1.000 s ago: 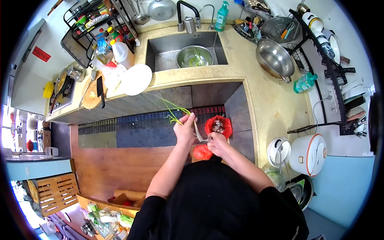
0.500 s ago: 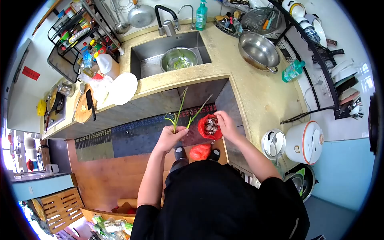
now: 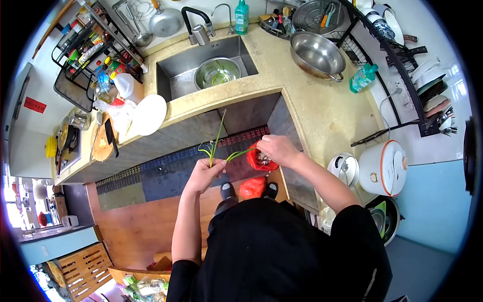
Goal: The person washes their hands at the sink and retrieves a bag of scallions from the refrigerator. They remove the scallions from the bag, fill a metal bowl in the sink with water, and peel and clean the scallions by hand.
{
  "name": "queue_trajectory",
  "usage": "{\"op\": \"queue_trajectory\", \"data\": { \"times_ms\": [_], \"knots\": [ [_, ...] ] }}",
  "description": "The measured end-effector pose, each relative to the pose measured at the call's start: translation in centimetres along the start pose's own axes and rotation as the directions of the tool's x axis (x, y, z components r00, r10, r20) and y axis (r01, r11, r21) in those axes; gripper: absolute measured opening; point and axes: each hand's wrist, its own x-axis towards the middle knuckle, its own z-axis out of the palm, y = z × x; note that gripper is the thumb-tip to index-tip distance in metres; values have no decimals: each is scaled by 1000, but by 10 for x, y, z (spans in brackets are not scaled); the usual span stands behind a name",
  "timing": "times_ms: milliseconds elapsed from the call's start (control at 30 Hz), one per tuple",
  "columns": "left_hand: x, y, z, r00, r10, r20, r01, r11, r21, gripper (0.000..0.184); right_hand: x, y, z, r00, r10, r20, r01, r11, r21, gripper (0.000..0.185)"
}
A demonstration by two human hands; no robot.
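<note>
My left hand (image 3: 204, 176) is closed round the lower ends of a few green onions (image 3: 217, 141), whose long leaves fan upward and to the right. My right hand (image 3: 278, 150) pinches the tip of one leaf, which stretches between the two hands. Just below the right fingers is an open red plastic bag (image 3: 251, 160) with greyish-white scraps inside. A second red bag (image 3: 252, 187) lies on the floor between my feet.
Ahead, the sink (image 3: 173, 86) holds a metal bowl (image 3: 202, 80) with green onions in water. A white plate (image 3: 150, 115), a cutting board (image 3: 102, 148) and a cleaver (image 3: 109, 132) are on the left counter. A steel pan (image 3: 317, 53) and a rice cooker (image 3: 380, 168) stand to the right.
My right hand has moved left from the red bag's rim and now pinches a green onion leaf. That leaf has bent down toward the right. The view has shifted slightly.
</note>
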Motion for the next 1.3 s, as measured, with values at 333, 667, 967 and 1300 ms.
{"op": "queue_trajectory", "data": {
  "times_ms": [333,667,967,1300],
  "knots": [
    [13,-22,9,994,-82,-65,59,950,-306,16,-30,49,91,599,783,-167,-671,604,431,24],
    [15,-18,11,963,-258,-78,136,717,-683,23,-79,119,143,764,642,59,-625,760,-175,38],
    [33,-25,20,959,-280,-39,136,578,-805,24,-4,17,75,766,635,98,-598,650,469,23],
    [48,-31,36,987,-160,-19,88,634,-768,24,29,-70,87,785,593,178,-454,357,816,15]
  ]
}}
